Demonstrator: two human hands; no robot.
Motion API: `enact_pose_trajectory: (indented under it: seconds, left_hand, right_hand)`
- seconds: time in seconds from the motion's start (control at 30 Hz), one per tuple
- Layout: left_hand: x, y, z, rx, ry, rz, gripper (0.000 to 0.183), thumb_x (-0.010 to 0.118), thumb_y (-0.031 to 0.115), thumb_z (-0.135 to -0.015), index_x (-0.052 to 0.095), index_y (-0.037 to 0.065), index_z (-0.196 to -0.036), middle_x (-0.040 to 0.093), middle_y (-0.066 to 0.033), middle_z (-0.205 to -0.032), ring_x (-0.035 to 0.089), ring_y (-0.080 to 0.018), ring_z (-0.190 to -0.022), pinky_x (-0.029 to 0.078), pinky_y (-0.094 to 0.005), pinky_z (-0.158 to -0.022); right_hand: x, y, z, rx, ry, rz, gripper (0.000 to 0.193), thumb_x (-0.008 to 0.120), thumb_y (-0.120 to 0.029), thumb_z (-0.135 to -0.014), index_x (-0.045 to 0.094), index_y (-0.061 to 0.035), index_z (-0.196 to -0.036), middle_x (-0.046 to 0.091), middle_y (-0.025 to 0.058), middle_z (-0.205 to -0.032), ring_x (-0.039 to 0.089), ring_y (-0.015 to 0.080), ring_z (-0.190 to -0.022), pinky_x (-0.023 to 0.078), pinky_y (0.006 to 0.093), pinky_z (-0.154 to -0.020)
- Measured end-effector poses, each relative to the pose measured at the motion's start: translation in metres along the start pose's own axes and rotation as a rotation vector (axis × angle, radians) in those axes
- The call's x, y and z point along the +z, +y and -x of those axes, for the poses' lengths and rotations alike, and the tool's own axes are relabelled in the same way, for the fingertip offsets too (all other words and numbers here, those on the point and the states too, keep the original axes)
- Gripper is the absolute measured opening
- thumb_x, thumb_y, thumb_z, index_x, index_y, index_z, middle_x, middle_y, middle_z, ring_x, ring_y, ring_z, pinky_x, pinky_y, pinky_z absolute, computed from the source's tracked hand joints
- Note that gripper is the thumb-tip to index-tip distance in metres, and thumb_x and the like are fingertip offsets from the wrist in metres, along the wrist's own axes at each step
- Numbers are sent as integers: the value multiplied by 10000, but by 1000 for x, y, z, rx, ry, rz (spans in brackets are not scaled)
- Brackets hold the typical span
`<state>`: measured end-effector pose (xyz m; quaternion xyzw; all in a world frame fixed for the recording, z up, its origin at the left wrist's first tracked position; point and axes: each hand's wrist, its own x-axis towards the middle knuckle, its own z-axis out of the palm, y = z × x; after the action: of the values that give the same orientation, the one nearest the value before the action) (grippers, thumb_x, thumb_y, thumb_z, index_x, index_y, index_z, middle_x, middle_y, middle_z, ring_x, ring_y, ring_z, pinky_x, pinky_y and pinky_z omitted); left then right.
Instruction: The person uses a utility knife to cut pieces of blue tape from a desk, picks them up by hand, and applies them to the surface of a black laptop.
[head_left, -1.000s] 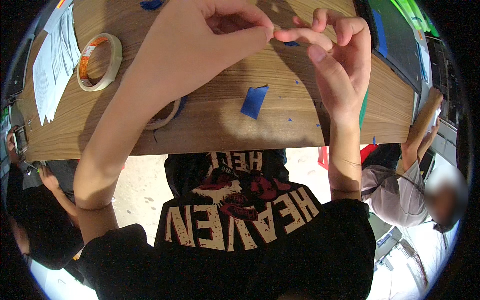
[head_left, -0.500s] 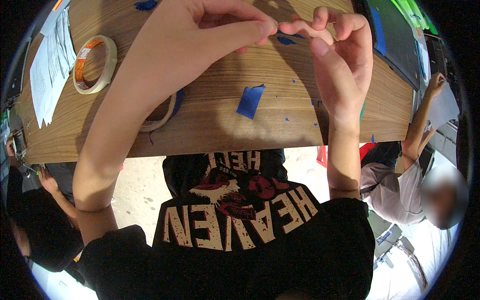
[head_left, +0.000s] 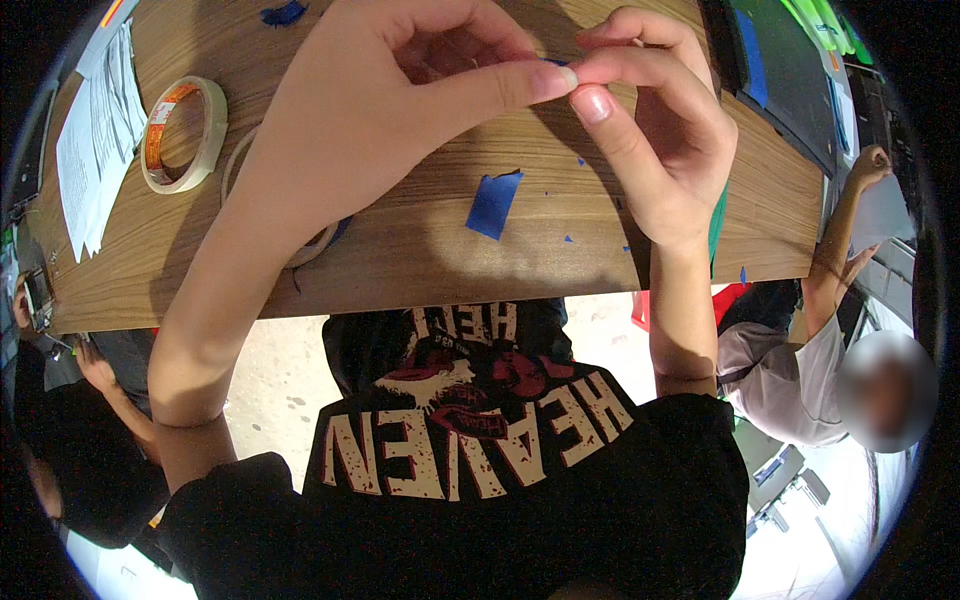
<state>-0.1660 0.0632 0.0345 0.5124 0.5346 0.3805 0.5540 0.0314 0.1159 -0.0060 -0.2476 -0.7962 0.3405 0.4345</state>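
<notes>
My left hand reaches over the table with its thumb and fingers pressed together in a pinch. Against those tips, my right hand brings its curled index finger and thumb, closed around the same spot. Whatever lies between the fingertips is too small and hidden to name. Below the hands, a torn piece of blue tape lies on the wooden table. Tiny blue scraps are scattered right of it. Partly behind my left forearm is a tape roll with some blue beside it.
A cream tape roll with an orange core stands left, beside stacked papers. Crumpled blue tape lies at the far edge. A dark panel with a blue strip is at right. Co-workers sit on both sides, one holding a sheet.
The right thumb and index finger have closed in toward the left fingertips, and the right hand has shifted slightly left. My left thumb has moved a little right.
</notes>
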Motion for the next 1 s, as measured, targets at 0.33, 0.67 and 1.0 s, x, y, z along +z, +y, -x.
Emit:
enact_pose_trajectory:
  seconds: [0.33, 0.67, 1.0]
  left_hand:
    - [-2, -14, -2, 187, 42, -165, 192, 752, 170, -795, 650, 9, -822, 621, -5, -703, 525, -28, -598, 399, -171, -536]
    - [-3, -11, 0, 243, 32, -231, 149, 754, 120, -771, 650, 20, -808, 616, -6, -694, 520, -40, -586, 403, -188, -530]
    - [0, -9, 1, 278, 51, -217, 127, 741, 107, -780, 656, 18, -813, 622, -10, -702, 523, -41, -600, 405, -185, -543]
  right_hand:
    - [-4, 3, -2, -148, 4, 108, 149, 756, -97, -681, 706, -11, -792, 529, 144, -994, 536, 214, -910, 419, 304, -789]
    - [-5, -5, -6, -217, -38, 192, 157, 735, -57, -579, 693, -39, -730, 511, 152, -1026, 531, 236, -924, 425, 323, -803]
    - [-8, 3, -4, -151, -72, 101, 128, 724, -36, -618, 682, -30, -739, 502, 128, -1034, 506, 197, -922, 397, 310, -825]
